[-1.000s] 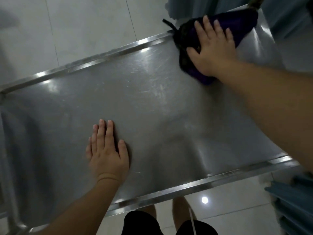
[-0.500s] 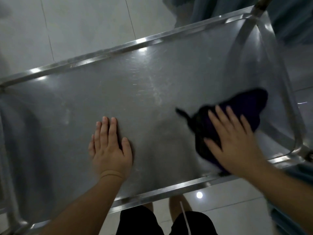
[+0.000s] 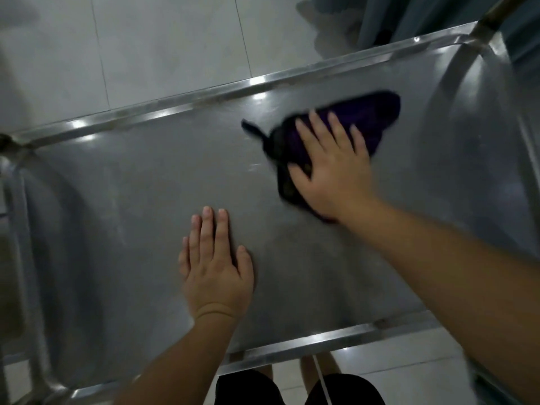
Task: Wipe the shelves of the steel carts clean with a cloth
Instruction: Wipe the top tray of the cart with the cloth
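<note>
The top shelf of the steel cart (image 3: 131, 200) fills the head view, seen from above. A dark purple cloth (image 3: 371, 121) lies on it right of centre, toward the far rim. My right hand (image 3: 333, 168) presses flat on the cloth with fingers spread and straight. My left hand (image 3: 214, 264) rests flat on the bare steel near the front rim, fingers together, holding nothing. Much of the cloth is hidden under my right palm.
A raised steel rim (image 3: 204, 99) runs round the shelf, with an upright post (image 3: 493, 13) at the far right corner. Pale floor tiles (image 3: 160, 45) lie beyond. Blue-grey fabric (image 3: 380, 21) hangs at the top right. My legs in dark shorts (image 3: 248, 387) stand at the front edge.
My right hand slid the cloth from the far rim down toward the front right, then back up toward the middle of the shelf. My left hand stayed flat in place.
</note>
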`<state>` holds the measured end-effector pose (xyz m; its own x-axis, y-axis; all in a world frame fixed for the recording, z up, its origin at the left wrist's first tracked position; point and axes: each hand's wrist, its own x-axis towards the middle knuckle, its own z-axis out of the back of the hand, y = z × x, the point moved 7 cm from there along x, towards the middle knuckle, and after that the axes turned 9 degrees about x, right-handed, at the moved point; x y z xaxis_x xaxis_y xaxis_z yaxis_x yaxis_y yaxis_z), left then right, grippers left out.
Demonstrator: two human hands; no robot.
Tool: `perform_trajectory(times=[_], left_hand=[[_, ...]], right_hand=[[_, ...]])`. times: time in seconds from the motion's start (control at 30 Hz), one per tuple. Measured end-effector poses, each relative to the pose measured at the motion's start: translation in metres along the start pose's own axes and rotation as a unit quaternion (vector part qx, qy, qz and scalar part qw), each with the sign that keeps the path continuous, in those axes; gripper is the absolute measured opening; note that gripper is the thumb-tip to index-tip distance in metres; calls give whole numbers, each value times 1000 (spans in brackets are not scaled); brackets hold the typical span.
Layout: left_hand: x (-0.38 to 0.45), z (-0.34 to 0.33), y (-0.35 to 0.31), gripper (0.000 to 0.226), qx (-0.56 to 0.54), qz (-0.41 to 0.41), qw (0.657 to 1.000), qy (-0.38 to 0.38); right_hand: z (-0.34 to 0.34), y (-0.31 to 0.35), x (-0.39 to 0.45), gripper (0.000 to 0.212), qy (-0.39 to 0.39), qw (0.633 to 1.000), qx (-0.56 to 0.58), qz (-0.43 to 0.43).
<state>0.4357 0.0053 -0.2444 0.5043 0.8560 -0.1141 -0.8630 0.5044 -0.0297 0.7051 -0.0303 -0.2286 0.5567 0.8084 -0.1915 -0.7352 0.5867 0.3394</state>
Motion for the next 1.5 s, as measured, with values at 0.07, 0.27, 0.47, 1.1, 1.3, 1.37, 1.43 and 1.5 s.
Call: perform_trajectory(times=[0.07, 0.27, 0.47, 1.1, 1.3, 1.37, 1.43, 1.5], left_hand=[[1, 0, 0, 73, -1, 0, 1000, 1], [3, 0, 3, 73, -9, 16, 1000, 20], [1, 3, 0, 73, -18, -3, 1000, 20], [-3, 25, 132, 65, 4, -81, 997, 2], [-3, 13, 135, 70, -19, -106, 994, -30], [-3, 12, 135, 71, -25, -106, 994, -30], [-1, 13, 136, 72, -29, -105, 994, -27], [0, 13, 136, 72, -28, -106, 994, -26]], right_hand=[[8, 14, 58, 77, 10, 1000, 13, -10], [8, 32, 82, 76, 20, 1000, 19, -13], [-19, 19, -101, 76, 24, 999, -5, 25], [-64, 58, -242, 75, 90, 994, -43, -39], [-57, 128, -80, 72, 26, 998, -29, 52], [-50, 144, -12, 74, 11, 1000, -7, 23], [-43, 159, 48, 75, 6, 1000, 9, -12], [-41, 173, 88, 75, 16, 1000, 8, -24]])
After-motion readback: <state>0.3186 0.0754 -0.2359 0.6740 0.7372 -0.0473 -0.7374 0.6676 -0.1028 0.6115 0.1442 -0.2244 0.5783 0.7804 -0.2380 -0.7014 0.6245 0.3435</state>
